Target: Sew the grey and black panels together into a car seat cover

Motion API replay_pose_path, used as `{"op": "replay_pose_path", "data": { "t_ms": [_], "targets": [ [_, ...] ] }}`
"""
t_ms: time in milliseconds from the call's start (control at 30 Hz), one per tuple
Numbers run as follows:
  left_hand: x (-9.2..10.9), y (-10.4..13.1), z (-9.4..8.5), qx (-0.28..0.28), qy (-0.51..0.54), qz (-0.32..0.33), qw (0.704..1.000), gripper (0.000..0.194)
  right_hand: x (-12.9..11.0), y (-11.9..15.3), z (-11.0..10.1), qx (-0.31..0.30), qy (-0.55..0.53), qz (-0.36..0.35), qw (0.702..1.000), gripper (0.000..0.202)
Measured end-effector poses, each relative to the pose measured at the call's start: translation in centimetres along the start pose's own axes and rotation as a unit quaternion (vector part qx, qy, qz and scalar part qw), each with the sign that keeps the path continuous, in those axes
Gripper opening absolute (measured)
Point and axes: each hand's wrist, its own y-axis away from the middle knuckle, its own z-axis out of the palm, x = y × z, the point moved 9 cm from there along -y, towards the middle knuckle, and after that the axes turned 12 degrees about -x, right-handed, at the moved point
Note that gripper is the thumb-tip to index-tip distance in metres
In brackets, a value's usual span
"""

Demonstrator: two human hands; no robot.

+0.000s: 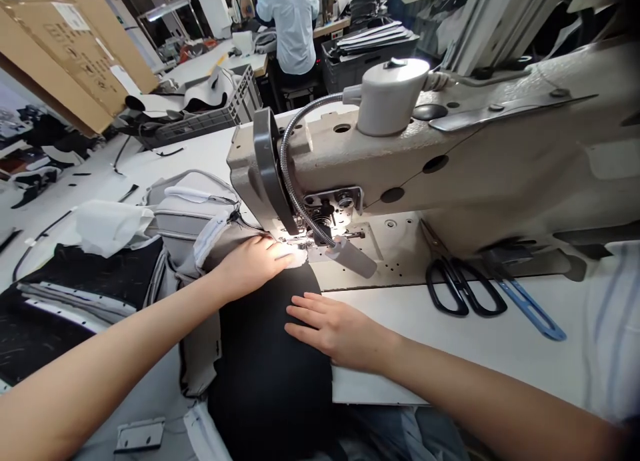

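My left hand (253, 266) is at the sewing machine's needle area (323, 231), its fingers pressed together on the edge of a black fabric piece (273, 354). Glare from the lamp (355, 257) washes out the fingertips. Lower and to the right, my right hand (343, 331) lies flat on the same piece with its fingers spread. The smooth black piece runs from beneath the machine head down over the table's front edge. Grey sewn fabric (193, 211) with seams and white strips is bunched left of my left hand.
Black-handled scissors (463, 284) and a blue-handled tool (533, 307) lie right of the machine bed. Black fabric with white strips (75, 301) covers the left side. Behind are a grey crate (200, 117), a cardboard box (75, 47) and a person in a light blue shirt (295, 27).
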Motion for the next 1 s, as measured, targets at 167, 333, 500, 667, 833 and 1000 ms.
{"op": "replay_pose_path", "data": {
  "t_ms": [167,333,500,667,833,1000],
  "targets": [
    [0.5,-0.5,-0.4,-0.039,0.039,-0.021,0.998,0.035,0.4,0.2,-0.2,0.018,-0.006,0.026,0.999,0.042],
    [1.1,-1.3,-0.5,-0.075,0.082,-0.056,0.992,0.029,1.3,-0.3,-0.1,-0.019,-0.034,0.05,0.998,0.049],
    [1.8,-2.2,-0.4,-0.096,0.172,-0.055,0.979,0.031,1.0,-1.1,-0.3,-0.055,-0.061,0.024,0.996,0.065],
    [1.4,-2.4,-0.1,-0.066,0.268,-0.066,0.959,0.042,-0.8,-3.0,0.2,-0.026,-0.04,-0.035,0.998,0.047],
    [1.1,-2.6,0.8,-0.077,0.299,-0.107,0.945,0.042,-1.0,-6.0,0.8,0.061,-0.027,0.02,0.998,0.034],
    [1.3,-3.0,1.5,-0.028,0.271,-0.116,0.955,0.04,-0.6,-6.8,1.6,0.051,-0.048,0.036,0.997,0.037]
  ]
}}
